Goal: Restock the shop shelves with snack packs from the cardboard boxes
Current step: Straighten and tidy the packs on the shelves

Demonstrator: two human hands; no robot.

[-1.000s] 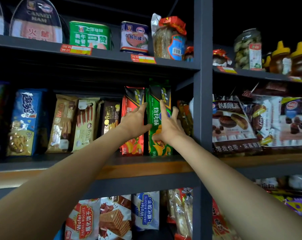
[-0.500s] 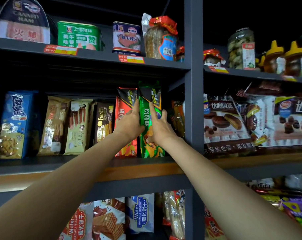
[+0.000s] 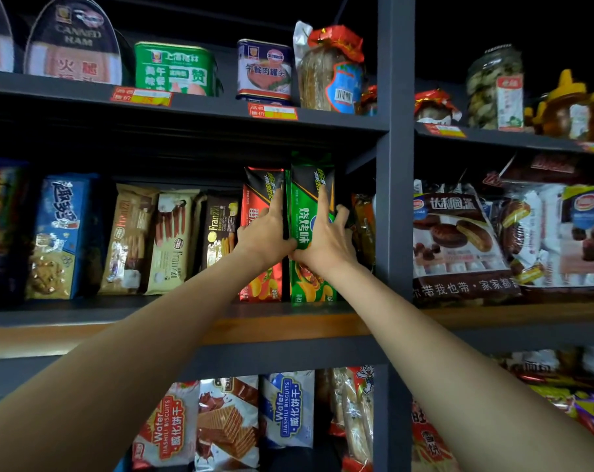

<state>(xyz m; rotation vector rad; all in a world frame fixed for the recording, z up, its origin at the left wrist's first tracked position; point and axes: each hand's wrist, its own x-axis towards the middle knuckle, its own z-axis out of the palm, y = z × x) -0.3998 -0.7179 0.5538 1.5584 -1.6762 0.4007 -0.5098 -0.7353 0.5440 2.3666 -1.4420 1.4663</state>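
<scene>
The green snack pack [image 3: 310, 233] stands upright on the middle shelf [image 3: 173, 306], at frame centre, just left of the dark upright post [image 3: 396, 199]. It is tall and narrow, with a black top and yellow chips printed at its base. A red pack [image 3: 259, 287] stands touching its left side. The right hand [image 3: 326, 238] grips the green pack, forefinger extended up its face; the remaining fingers appear curled round its right edge. The left hand [image 3: 266, 233] lies on the red pack, fingers straight, at the seam between both packs.

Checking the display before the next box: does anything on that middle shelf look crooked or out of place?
Nothing damaged or spilled. The beige Franzzi biscuit packs lean sideways, while the tall green chip pack stands upright between both hands beside the red chip pack.
</scene>
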